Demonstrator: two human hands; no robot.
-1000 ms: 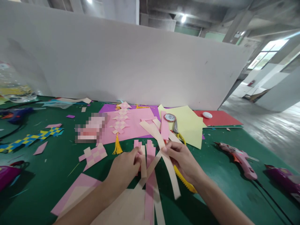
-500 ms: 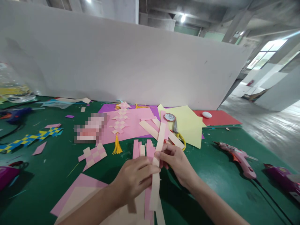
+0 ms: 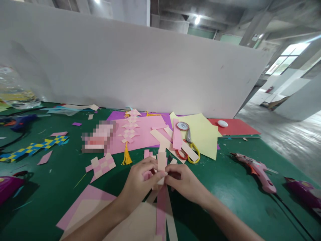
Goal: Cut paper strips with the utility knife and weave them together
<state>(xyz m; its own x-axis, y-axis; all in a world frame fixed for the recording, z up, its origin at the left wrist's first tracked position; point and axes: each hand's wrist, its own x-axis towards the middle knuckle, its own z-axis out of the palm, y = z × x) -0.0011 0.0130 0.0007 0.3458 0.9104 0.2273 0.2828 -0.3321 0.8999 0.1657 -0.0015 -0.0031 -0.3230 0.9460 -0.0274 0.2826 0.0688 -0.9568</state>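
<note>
With our left hand (image 3: pixel 142 177) and right hand (image 3: pixel 184 182) we pinch one cream paper strip (image 3: pixel 162 161), nearer to us than the scissors (image 3: pixel 188 136).

One green worktop (image 3: pixel 225 190), bearing the following. One white partition (image 3: pixel 125 63), standing along its far edge. One pink glue gun (image 3: pixel 258 172), lying at right, its nozzle pointing left; one purple tool (image 3: pixel 304 192) is lying beside it, partly out of view. One red sheet (image 3: pixel 242 127), lying far right, a white oval object (image 3: pixel 222 124) resting on it. One blue-and-yellow checkered strip (image 3: pixel 35 147), lying at left. One clear plastic bag (image 3: pixel 18 90), slumping near the partition. Overhead, one lamp (image 3: pixel 197 20) is glowing.
</note>
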